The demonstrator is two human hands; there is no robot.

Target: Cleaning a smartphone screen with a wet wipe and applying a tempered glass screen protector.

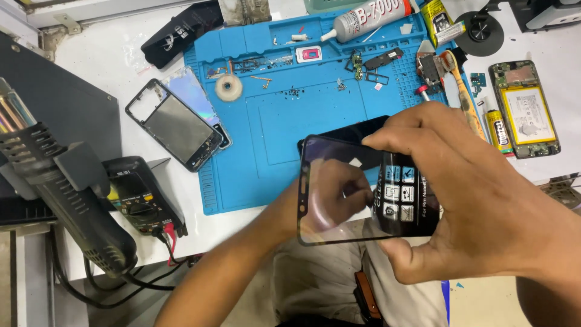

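My right hand [478, 200] grips a clear phone glass screen protector [339, 209] with a black border, holding it by its right end between thumb and fingers, raised above the table's front edge. My left hand [339, 188] is behind the glass, seen through it, its fingers pinching at the protector's printed film tab [402, 194]. A dark phone [348, 132] lies on the blue repair mat [284, 139] just beyond the glass, mostly hidden by it.
A phone frame and shiny back cover [178, 124] lie left of the mat. A multimeter [142, 197] and hot-air gun [66, 194] sit at the left. An opened phone with battery [525, 109], a glue tube [369, 18], a tape roll [229, 88] and small parts lie further back.
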